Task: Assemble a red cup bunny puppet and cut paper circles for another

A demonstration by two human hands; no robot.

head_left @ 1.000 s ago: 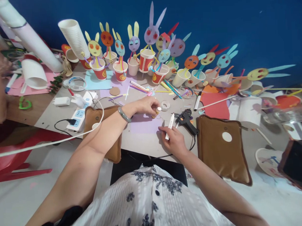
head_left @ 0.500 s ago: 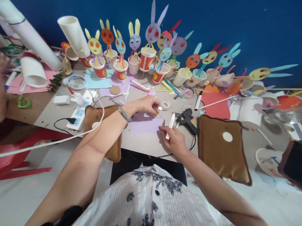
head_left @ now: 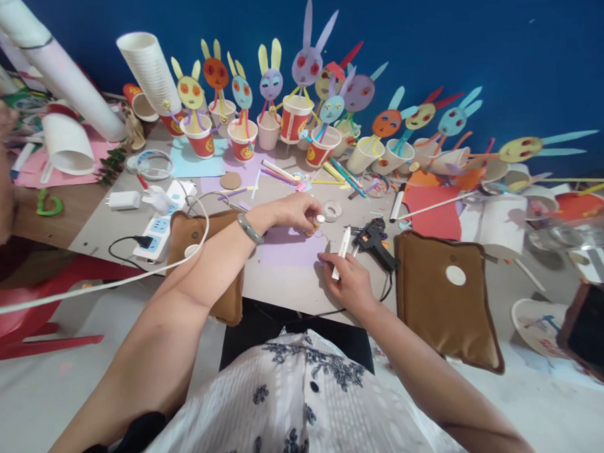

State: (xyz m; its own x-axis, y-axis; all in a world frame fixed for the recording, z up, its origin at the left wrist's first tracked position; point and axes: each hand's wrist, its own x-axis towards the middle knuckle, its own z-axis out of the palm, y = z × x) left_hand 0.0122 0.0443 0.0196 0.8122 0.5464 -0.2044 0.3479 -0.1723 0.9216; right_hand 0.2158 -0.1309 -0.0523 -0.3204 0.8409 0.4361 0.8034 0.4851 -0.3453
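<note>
My left hand (head_left: pixel 292 212) grips a small yellow tube with a white cap (head_left: pixel 316 222) at the far edge of a lilac paper sheet (head_left: pixel 290 250). A grey-green bangle sits on that wrist. My right hand (head_left: pixel 348 282) holds a white pen (head_left: pixel 341 249) upright-tilted at the sheet's right edge. A black glue gun (head_left: pixel 374 240) lies just right of the pen, touching nothing I hold.
Paper-cup rabbits (head_left: pixel 242 119) line the back of the table (head_left: pixel 289 287) against the blue wall. A cup stack (head_left: pixel 148 69), a power strip (head_left: pixel 162 222), a tape roll (head_left: pixel 332 210), straws, red paper (head_left: pixel 431 211) and two brown pads (head_left: pixel 442 297) surround me. A person sits at far left.
Both hands stay nearly where they were. The tube in my left hand has shifted slightly; the view has drifted a little.
</note>
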